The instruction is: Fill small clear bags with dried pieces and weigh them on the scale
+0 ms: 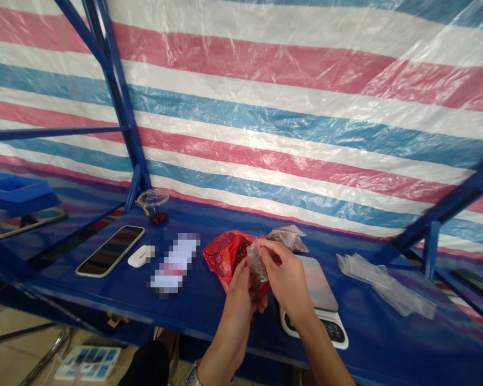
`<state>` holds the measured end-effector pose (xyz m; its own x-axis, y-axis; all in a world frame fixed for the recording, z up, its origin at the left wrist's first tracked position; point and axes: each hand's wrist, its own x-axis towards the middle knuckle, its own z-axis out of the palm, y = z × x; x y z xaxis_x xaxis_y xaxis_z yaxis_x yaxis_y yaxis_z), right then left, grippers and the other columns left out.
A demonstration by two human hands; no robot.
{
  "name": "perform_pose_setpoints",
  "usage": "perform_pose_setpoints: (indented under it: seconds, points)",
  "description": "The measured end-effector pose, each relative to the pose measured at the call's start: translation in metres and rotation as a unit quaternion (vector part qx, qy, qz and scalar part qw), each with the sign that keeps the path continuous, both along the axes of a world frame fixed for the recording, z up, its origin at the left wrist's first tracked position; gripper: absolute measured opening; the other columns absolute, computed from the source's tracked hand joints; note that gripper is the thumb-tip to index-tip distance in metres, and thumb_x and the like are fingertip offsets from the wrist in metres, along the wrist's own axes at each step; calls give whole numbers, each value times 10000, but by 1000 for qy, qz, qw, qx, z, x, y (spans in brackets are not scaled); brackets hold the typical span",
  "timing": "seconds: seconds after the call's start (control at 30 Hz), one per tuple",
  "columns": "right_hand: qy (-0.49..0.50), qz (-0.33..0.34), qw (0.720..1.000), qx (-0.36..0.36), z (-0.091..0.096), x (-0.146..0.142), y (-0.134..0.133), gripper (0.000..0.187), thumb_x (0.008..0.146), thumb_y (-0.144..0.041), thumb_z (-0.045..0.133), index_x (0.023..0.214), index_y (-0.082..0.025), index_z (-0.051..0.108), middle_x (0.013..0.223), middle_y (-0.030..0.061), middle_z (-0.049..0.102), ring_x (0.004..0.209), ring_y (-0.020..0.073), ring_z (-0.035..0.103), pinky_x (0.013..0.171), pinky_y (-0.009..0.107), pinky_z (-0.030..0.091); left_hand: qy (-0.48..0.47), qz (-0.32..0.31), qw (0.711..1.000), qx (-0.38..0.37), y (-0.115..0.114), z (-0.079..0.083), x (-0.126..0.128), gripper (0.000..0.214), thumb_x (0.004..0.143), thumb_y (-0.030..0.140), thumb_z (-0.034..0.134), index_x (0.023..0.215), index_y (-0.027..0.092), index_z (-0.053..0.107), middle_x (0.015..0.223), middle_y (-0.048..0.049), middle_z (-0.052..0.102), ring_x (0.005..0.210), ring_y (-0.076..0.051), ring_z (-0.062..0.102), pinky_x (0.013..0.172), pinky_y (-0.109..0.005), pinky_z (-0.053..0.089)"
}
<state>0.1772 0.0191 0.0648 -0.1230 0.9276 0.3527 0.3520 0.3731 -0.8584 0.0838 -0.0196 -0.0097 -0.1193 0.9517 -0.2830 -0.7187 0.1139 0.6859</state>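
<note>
Between my two hands is a small clear plastic bag [256, 262] with some dark contents low in it. My left hand [239, 289] grips it from the left and below, fingers curled under. The fingers of my right hand [284, 271] pinch its upper right edge. Just behind them lies a red plastic bag [219, 257], open, with small reddish-brown pieces inside, partly hidden by my hands. A white kitchen scale [317, 287] with a metal plate sits under my right forearm. Beyond it rest small filled clear bags [292, 237].
Flat clear bags [386, 284] lie on the blue table [201, 305] at right. To the left are a phone [110, 252], a white earbud case [139, 257], a blurred-out slip [175, 265] and a lidded clear cup [156, 209]. Blue metal posts [123, 102] frame the striped sheet [285, 118].
</note>
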Motion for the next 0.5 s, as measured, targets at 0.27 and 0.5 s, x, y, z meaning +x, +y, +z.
perform_pose_setpoints:
  seconds: [0.27, 0.5]
  points:
    - [-26, 35, 998, -36, 1, 0, -1, 299, 951, -364, 565, 1103, -246, 795, 1042, 55, 812, 900, 255, 754, 839, 376, 587, 28, -2, 1000, 0, -2, 8, -4, 922, 765, 571, 773, 1534, 167, 463, 598, 3, 655, 440, -149, 568, 437, -225, 321]
    - [-2, 26, 999, -29, -2, 2, 2, 291, 939, -357, 584, 1100, -249, 801, 1057, 56, 812, 917, 257, 757, 837, 369, 590, 5, -48, 999, -4, -4, 15, -4, 890, 784, 553, 735, 1534, 179, 437, 652, -11, 684, 478, -168, 602, 454, -235, 345]
